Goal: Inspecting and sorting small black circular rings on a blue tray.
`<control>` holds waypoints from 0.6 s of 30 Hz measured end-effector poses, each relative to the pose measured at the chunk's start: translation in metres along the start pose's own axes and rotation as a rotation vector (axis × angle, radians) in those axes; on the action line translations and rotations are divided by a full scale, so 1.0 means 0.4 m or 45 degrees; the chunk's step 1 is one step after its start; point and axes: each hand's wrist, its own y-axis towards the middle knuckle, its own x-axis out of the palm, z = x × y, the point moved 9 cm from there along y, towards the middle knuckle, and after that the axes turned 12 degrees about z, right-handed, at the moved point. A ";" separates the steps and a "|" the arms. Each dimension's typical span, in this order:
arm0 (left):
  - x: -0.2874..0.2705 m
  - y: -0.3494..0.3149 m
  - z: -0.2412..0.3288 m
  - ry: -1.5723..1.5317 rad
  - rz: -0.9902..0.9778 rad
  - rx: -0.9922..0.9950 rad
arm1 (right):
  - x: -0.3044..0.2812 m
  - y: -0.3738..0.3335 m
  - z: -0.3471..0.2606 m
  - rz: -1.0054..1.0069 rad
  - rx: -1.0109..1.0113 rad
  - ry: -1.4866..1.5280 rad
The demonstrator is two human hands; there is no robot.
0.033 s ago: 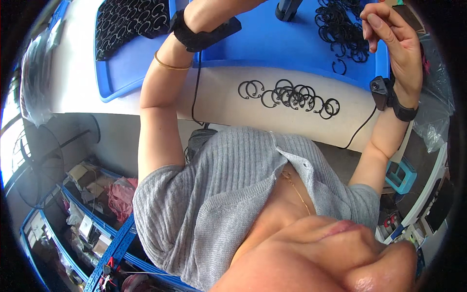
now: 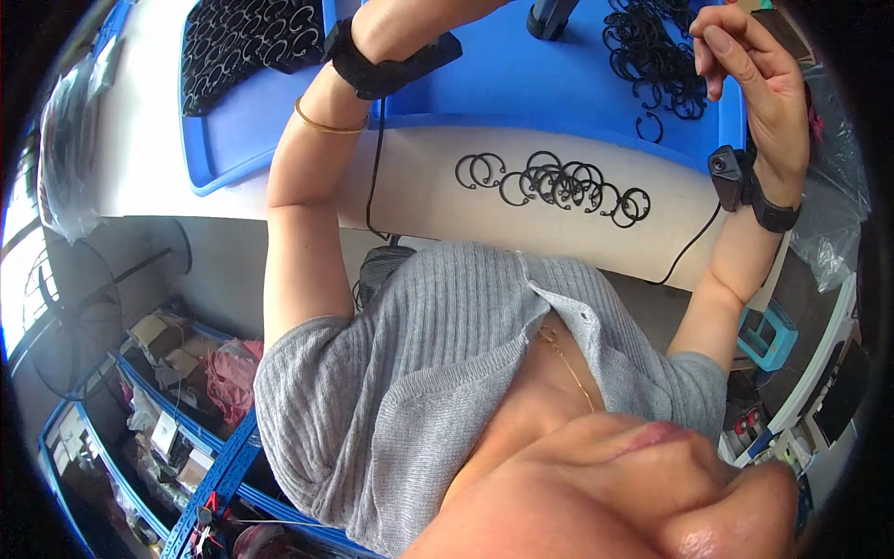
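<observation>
My left hand [image 2: 424, 11] reaches past the top edge above the blue tray; its fingers are out of the picture, so what they touch is hidden. My right hand [image 2: 768, 79] hovers at the tray's right side, loosely curled with fingers apart and no object visible in it. Next to it lies a tangled heap of black C-shaped retaining rings [image 2: 643, 56] in the blue tray [image 2: 484, 88]. One single retaining ring [image 2: 649, 128] sits apart, near the tray's front rim. A loose, overlapping row of more retaining rings [image 2: 563, 186] rests on the white tabletop before me.
At left, a second blue tray [image 2: 219, 154] carries retaining rings in tidy rows [image 2: 247, 51]. A dark post [image 2: 551, 19] stands in the middle tray. Cables [image 2: 374, 177] run from both wrist straps. Clear plastic bags [image 2: 70, 149] hang at far left, near a fan [image 2: 74, 298].
</observation>
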 end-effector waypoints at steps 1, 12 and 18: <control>-0.003 0.000 0.009 0.004 0.014 0.044 | 0.000 0.000 -0.002 0.002 -0.007 -0.022; 0.001 -0.003 0.002 0.111 -0.013 0.030 | -0.007 -0.002 -0.016 0.041 -0.037 -0.092; -0.022 -0.004 -0.006 0.164 0.045 0.075 | -0.063 0.015 -0.032 0.220 -0.114 -0.286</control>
